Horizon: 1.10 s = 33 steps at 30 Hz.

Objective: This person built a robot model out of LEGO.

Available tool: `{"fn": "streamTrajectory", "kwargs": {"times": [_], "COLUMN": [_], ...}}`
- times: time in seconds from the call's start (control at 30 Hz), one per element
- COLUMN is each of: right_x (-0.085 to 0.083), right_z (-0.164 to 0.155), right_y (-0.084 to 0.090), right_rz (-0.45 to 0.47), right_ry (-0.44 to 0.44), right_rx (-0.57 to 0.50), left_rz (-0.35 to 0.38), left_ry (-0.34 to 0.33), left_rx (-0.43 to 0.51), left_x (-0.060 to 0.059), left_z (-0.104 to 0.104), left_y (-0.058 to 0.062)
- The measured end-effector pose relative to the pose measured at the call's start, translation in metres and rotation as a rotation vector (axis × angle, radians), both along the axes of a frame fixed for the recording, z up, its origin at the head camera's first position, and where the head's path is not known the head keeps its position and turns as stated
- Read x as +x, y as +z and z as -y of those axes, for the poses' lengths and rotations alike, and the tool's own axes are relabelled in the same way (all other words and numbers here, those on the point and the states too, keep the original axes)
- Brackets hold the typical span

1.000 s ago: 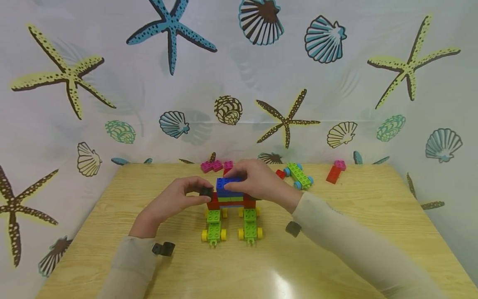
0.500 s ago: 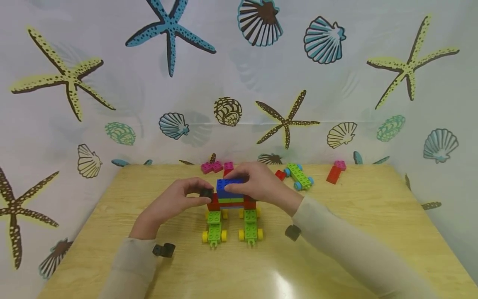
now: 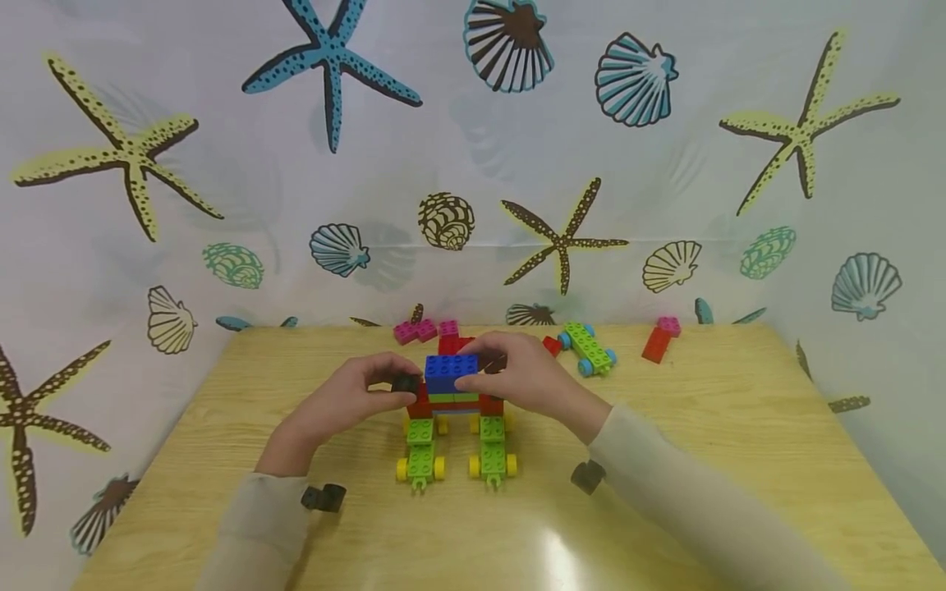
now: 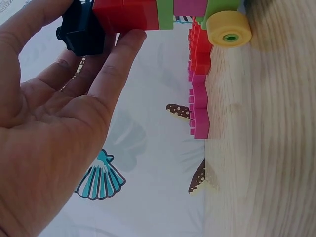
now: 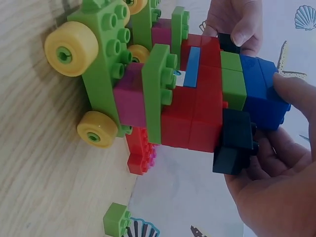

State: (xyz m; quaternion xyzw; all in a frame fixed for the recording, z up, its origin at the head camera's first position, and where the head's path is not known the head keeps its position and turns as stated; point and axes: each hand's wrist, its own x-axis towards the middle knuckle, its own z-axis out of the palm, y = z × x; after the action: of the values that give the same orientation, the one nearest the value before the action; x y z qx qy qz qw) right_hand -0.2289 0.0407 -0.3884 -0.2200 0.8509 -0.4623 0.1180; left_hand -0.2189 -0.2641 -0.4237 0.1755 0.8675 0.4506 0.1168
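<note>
brick model (image 3: 452, 392) of red, green and blue layers on two green wheeled bases, standing mid-table (image 3: 222, 386); left hand (image 3: 336, 406) pinches a black piece (image 3: 405, 382) against its left side, right hand (image 3: 526, 382) grips the blue top brick (image 3: 451, 369) with a second black piece (image 5: 236, 142) under its fingers; behind lie pink bricks (image 3: 415, 331), a green wheeled car (image 3: 589, 348) and a red brick (image 3: 656, 345)

pink bricks (image 3: 415, 331), a blue-wheeled green chassis (image 3: 589, 348) and a red brick (image 3: 656, 345) lie apart.

Bare table (image 3: 222, 386) left; loose bricks (image 3: 416, 331) behind.
</note>
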Motion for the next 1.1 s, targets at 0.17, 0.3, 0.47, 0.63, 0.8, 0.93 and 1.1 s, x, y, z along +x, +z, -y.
{"fn": "streamTrajectory", "kwargs": {"times": [0.17,0.3,0.47,0.63,0.8,0.93,1.1], "right_x": [0.002,0.003,0.003,0.003,0.000,-0.002,-0.008], "right_z": [0.000,0.000,0.001,0.001,-0.004,-0.021,-0.055], "right_y": [-0.004,-0.006,-0.009,-0.011,-0.012,-0.014,-0.015], "right_rz": [0.011,0.003,0.001,0.013,0.011,0.013,0.016], "right_ry": [-0.010,-0.019,-0.023,-0.027,0.008,0.029,-0.019], "right_rx": [-0.035,-0.040,-0.033,-0.036,-0.028,-0.057,-0.100], "left_rz": [-0.014,-0.012,-0.002,-0.008,-0.009,-0.008,-0.018], "left_ry": [0.003,0.009,0.017,0.013,0.005,0.002,0.005], "left_rx": [0.009,0.011,-0.003,-0.005,-0.002,-0.004,-0.013], "left_x": [0.000,0.000,0.001,0.002,0.002,0.001,0.001], "left_z": [-0.001,-0.003,-0.003,-0.003,-0.002,-0.003,-0.006], "left_y": [-0.001,-0.002,-0.002,-0.002,-0.004,-0.004,-0.002]}}
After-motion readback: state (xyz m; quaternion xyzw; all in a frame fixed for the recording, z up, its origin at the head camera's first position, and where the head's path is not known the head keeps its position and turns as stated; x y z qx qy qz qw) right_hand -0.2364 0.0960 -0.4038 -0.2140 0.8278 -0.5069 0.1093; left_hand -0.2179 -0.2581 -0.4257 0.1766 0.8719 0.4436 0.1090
